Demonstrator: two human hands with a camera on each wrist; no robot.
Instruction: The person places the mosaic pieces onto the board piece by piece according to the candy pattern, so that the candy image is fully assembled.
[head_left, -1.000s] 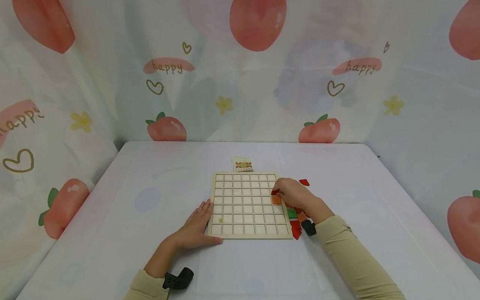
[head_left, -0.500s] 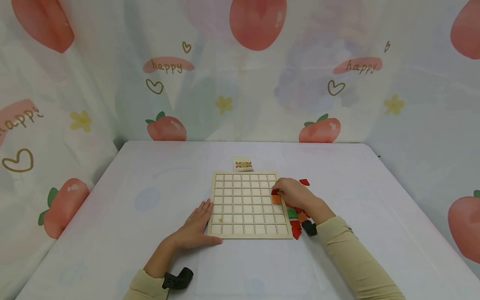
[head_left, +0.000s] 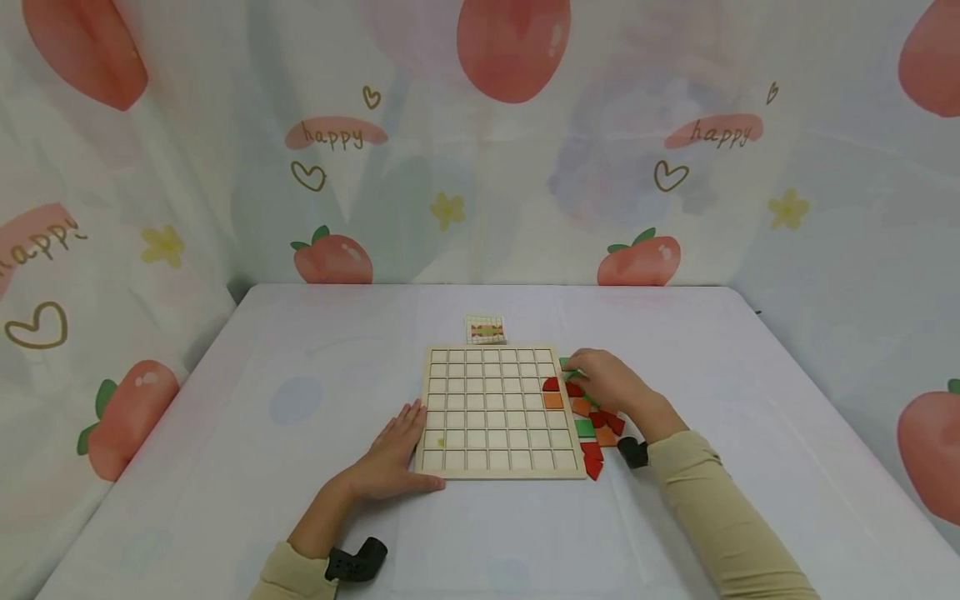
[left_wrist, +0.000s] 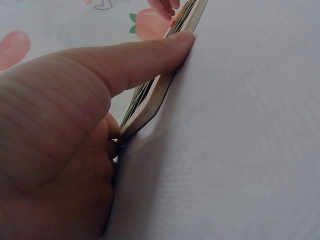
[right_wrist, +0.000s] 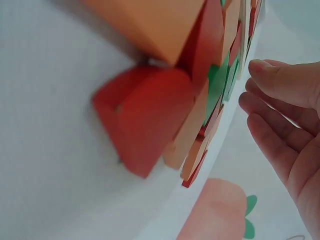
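A pale wooden grid board (head_left: 497, 419) lies on the table. In one column near its right side, a red piece with a rounded top (head_left: 551, 384) sits directly behind an orange square piece (head_left: 552, 401). My left hand (head_left: 392, 454) rests at the board's front left corner, fingers along the left edge and thumb on the front edge. Just right of the board, my right hand (head_left: 611, 383) hovers over loose coloured pieces; in the right wrist view nothing shows between its parted thumb and fingers. Below it lie a green piece (head_left: 584, 428), an orange piece (head_left: 605, 437) and several red pieces (right_wrist: 155, 120).
Behind the board lies a small card (head_left: 486, 329) printed with a coloured grid pattern. The loose pieces partly overlap along the board's right edge. A white cloth covers the table (head_left: 337, 367), and a patterned curtain (head_left: 510, 192) hangs behind it.
My right hand has let go of the red piece, which stays in its cell behind the orange square. That hand has moved right, off the board. The left hand has not moved.
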